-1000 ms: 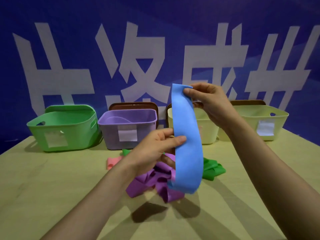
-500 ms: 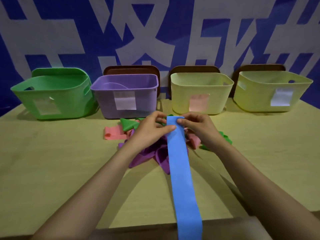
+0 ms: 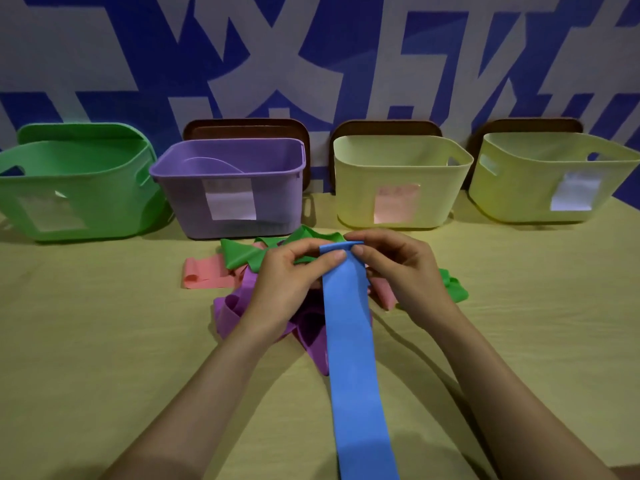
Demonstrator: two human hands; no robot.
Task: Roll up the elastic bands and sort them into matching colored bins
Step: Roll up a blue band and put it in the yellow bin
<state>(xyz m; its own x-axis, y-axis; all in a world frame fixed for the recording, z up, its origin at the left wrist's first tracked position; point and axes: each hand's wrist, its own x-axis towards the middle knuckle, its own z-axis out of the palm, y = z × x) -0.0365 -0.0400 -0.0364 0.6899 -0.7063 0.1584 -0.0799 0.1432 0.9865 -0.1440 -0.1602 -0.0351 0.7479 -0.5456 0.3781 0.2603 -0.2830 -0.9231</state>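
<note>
Pinching the far end of the blue band [image 3: 349, 341] with both hands: the left hand [image 3: 287, 285] and right hand [image 3: 405, 275] each have a thumb on top and fingers curled round the end, which looks folded over a little. From there the band runs straight toward the near side, across the yellowish table [image 3: 86, 341] (matte, faintly wrinkled, maybe a cloth, can't tell), and out of the bottom of the shot.

Under the hands sits a heap of loose bands: a purple band [image 3: 227, 315], a pink band [image 3: 202, 277] to the left, and a green band [image 3: 242, 256] on the far side.

Along the far edge, left to right, are a green bin [image 3: 69, 188], a purple bin [image 3: 235, 192], a yellow bin [image 3: 398, 181] with a pinkish label, and a second yellow bin [image 3: 547, 178] with a white one. Brown lids [image 3: 246, 128] lean behind the last three.

The back wall [image 3: 311, 64] is blue with huge white characters, and the lighting is pretty dim.
</note>
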